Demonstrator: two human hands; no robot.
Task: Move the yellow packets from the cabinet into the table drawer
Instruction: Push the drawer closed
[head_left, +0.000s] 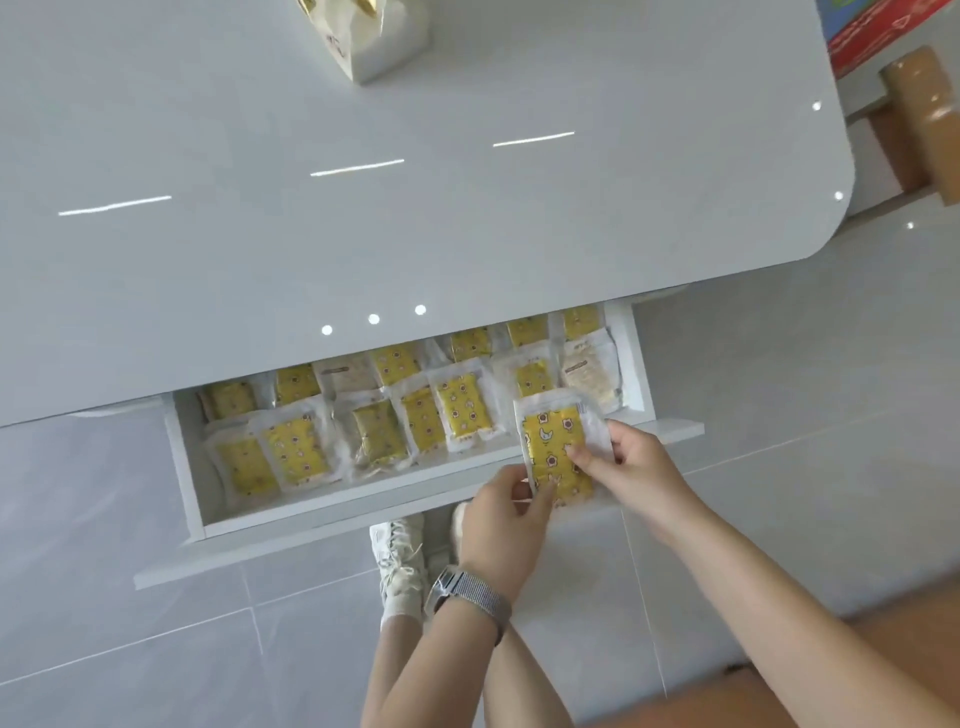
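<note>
Many yellow packets (296, 449) lie in rows in the open table drawer (358, 499). Above its front right corner, left hand (501, 530) and right hand (631, 460) pinch one clear-edged yellow packet (553, 447) printed with chicks.

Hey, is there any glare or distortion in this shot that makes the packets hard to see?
Head view: ceiling-light streaks and dots glare off the glossy table top, not the drawer; wide-angle bending curves the table edge; the held yellow packet stays sharp, rear packets sit shaded.
</note>
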